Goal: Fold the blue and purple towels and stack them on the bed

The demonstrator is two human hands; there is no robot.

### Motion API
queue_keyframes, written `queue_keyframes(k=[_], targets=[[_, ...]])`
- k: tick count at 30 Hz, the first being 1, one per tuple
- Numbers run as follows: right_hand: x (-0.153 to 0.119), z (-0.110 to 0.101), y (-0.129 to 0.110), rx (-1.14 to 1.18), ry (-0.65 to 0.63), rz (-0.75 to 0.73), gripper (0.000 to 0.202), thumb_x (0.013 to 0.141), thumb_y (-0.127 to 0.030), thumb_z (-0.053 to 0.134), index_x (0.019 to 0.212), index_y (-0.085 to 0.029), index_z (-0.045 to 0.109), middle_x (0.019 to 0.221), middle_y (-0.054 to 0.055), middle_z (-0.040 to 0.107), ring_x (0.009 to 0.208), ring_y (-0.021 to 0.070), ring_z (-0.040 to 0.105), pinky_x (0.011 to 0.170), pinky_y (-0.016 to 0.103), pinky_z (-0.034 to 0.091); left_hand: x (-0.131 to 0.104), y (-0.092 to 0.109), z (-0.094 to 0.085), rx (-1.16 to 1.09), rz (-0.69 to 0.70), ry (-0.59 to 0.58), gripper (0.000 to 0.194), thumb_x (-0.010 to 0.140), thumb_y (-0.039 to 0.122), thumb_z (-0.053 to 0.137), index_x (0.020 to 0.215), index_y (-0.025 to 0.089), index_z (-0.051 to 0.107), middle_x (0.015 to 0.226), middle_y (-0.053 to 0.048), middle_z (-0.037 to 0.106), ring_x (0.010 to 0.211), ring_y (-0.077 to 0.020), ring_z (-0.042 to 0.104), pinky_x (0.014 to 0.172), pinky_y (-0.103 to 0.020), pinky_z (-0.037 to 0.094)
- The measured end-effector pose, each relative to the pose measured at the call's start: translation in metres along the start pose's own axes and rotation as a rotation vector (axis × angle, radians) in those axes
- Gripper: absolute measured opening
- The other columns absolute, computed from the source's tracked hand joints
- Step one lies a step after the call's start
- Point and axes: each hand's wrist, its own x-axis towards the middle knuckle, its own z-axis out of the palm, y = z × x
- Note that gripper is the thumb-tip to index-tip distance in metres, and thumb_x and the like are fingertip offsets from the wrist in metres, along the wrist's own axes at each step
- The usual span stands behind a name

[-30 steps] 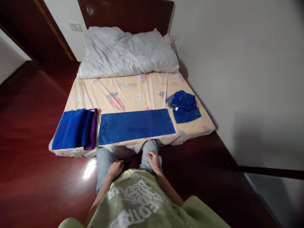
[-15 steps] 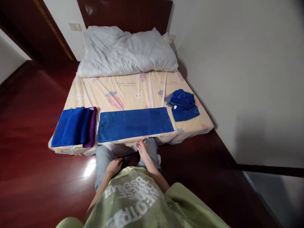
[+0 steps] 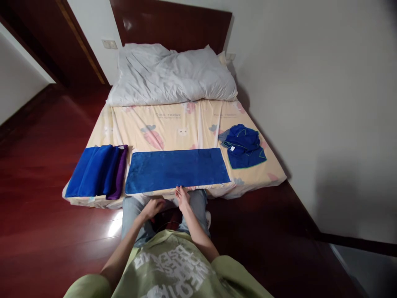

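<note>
A blue towel [image 3: 178, 169] lies flat in a long rectangle along the near edge of the bed. My right hand [image 3: 182, 197] is at the towel's near edge, fingers stretched forward and holding nothing; whether the fingertips touch the cloth I cannot tell. Over my lap hovers my left hand [image 3: 154, 207], loosely open and slightly blurred, with nothing seen in it. To the left rest folded blue towels [image 3: 93, 170] beside a folded purple towel [image 3: 118, 176]. On the right, blue cloths with green edging [image 3: 243, 145] lie in a crumpled pile.
The bed [image 3: 173, 124] has a yellow sheet printed with carrots and rabbits. A white quilt [image 3: 173, 76] is bunched at the dark headboard [image 3: 176, 25]. A white wall [image 3: 325, 103] runs along the right, and dark red floor [image 3: 40, 186] shows at left.
My left hand has lifted off my thigh and moved forward to the right. The right hand has come up to the towel's near edge. The view has tilted slightly.
</note>
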Motion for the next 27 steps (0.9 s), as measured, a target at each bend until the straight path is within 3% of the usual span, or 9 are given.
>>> queue_keyframes(k=[4,7,10,13,17,22,27], targets=[[0.008,-0.001,0.001,-0.038,0.016,0.002,0.015,0.078,-0.035,0.072,0.084,-0.025,0.064,0.1,0.005,0.075,0.1,0.0242,0.071,0.087,0.04,0.057,0.093,0.022,-0.07,-0.015,0.189,0.122,0.042,0.094,0.019,0.035,0.116,0.013,0.07,0.11,-0.012,0.074,0.098,-0.0195,0.069,0.093,-0.03,0.051],[0.013,-0.008,0.003,-0.054,-0.041,-0.014,0.016,0.078,-0.038,0.07,0.085,-0.026,0.062,0.102,0.005,0.076,0.102,0.0233,0.071,0.088,0.04,0.057,0.169,0.041,-0.117,0.022,0.216,0.169,0.04,0.089,0.011,0.039,0.114,0.01,0.071,0.117,-0.013,0.072,0.109,-0.0213,0.065,0.104,-0.033,0.046],[0.015,-0.015,0.005,-0.023,-0.083,0.015,0.018,0.077,-0.039,0.071,0.086,-0.026,0.063,0.108,0.005,0.076,0.106,0.0227,0.07,0.092,0.04,0.056,0.234,0.055,-0.145,0.147,0.157,0.156,0.042,0.087,0.006,0.042,0.116,0.009,0.071,0.122,-0.015,0.07,0.115,-0.0232,0.064,0.108,-0.033,0.045],[0.015,-0.018,0.005,0.004,-0.056,0.068,0.023,0.075,-0.038,0.074,0.091,-0.024,0.067,0.115,0.006,0.075,0.11,0.0212,0.069,0.096,0.036,0.055,0.28,0.061,-0.153,0.187,0.091,0.139,0.042,0.086,0.008,0.045,0.119,0.011,0.071,0.124,-0.014,0.069,0.118,-0.0223,0.063,0.108,-0.03,0.045],[0.014,-0.021,0.001,-0.084,-0.075,0.066,0.028,0.076,-0.043,0.073,0.094,-0.022,0.07,0.122,0.01,0.073,0.116,0.0233,0.067,0.097,0.035,0.055,0.317,0.062,-0.15,0.166,-0.002,0.139,0.041,0.087,0.016,0.051,0.125,0.018,0.068,0.131,-0.012,0.065,0.12,-0.0217,0.062,0.106,-0.03,0.046],[0.01,-0.023,-0.005,-0.138,-0.126,0.055,0.035,0.074,-0.046,0.074,0.102,-0.024,0.071,0.13,0.01,0.069,0.118,0.0235,0.066,0.1,0.038,0.053,0.339,0.066,-0.15,0.167,-0.113,0.12,0.039,0.086,0.024,0.059,0.123,0.018,0.068,0.129,-0.016,0.064,0.12,-0.029,0.061,0.102,-0.038,0.048],[0.006,-0.02,-0.009,-0.212,-0.134,0.025,0.042,0.073,-0.048,0.074,0.108,-0.024,0.07,0.135,0.013,0.066,0.115,0.0243,0.067,0.097,0.038,0.053,0.342,0.067,-0.152,0.174,-0.154,0.115,0.033,0.085,0.028,0.063,0.115,0.018,0.071,0.125,-0.018,0.065,0.122,-0.0318,0.059,0.103,-0.042,0.046]])
